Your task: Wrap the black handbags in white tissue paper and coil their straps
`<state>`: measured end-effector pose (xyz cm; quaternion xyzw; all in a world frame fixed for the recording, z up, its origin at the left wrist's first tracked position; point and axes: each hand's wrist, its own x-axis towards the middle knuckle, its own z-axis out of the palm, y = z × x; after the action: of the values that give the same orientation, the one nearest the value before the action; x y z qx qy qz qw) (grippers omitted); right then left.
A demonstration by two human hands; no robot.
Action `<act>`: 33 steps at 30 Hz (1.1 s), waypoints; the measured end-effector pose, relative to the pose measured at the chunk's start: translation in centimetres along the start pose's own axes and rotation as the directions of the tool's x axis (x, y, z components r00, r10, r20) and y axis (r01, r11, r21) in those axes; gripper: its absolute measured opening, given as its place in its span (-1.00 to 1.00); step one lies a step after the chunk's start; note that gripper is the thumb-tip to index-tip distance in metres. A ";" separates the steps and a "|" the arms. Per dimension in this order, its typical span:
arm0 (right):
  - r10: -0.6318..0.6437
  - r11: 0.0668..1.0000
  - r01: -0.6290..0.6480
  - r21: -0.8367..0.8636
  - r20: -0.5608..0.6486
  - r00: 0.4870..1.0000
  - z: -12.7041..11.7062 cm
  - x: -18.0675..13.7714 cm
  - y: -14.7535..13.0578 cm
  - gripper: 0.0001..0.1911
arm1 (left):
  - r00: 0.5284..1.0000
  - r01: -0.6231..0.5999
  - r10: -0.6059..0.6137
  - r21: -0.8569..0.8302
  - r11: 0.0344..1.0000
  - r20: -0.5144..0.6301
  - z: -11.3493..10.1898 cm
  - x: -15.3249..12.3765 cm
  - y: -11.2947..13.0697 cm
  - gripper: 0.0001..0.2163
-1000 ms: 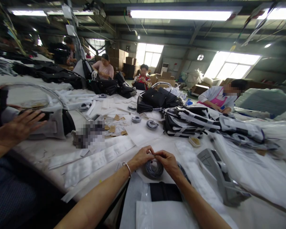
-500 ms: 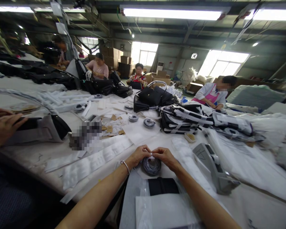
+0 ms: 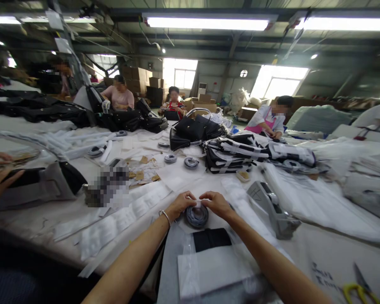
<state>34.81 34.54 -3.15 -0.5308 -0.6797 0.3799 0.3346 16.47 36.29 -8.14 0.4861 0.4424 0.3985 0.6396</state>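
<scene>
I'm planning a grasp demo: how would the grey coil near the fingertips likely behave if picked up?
The grey coil would probably flex, since its loops look thin. The white strip at its top might keep some loops together, though its fastening is unclear. Laid flat, its low ring should resist tipping.

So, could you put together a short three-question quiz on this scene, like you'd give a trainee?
1. Which of the person's own wrists wears a bracelet, left or right?
2. True or false: the yellow-handled scissors lie on the person's right side.
3. At which item do the fingertips of the left hand and right hand come close together? a) a black handbag; b) a grey coil; c) a cardboard box.

Key: 1. Left. 2. True. 3. b.
</scene>
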 end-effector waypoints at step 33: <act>0.507 0.861 -0.427 0.275 -0.514 0.692 -23.6 -13.7 9.0 -0.86 | 0.999 0.041 -0.041 -0.004 0.999 0.020 0.0 -0.5 1.5 -0.63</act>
<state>62.21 26.32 -0.15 -0.7509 -0.3630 0.3206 0.4490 16.23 36.12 -6.58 0.4793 0.4451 0.3815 0.6531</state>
